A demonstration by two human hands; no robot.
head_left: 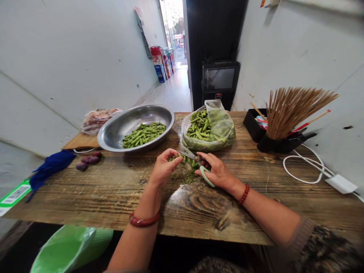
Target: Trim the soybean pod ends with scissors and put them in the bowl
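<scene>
Between the thumb and fingers of my left hand is a green soybean pod, partly covered by the fingers. My right hand is wrapped round the pale green handles of a pair of scissors, whose blades point left toward that pod. Several loose pods and a small heap of green trimmings lie on the wood below the blades. Behind my hands a clear plastic bag stands full of pods. A steel basin at the left holds more pods.
On the wooden table, purple round fruits, a blue cloth and a bagged bundle are at the left. Skewers stand in a black holder at the right, near a white cable and adapter. Below is a green bin.
</scene>
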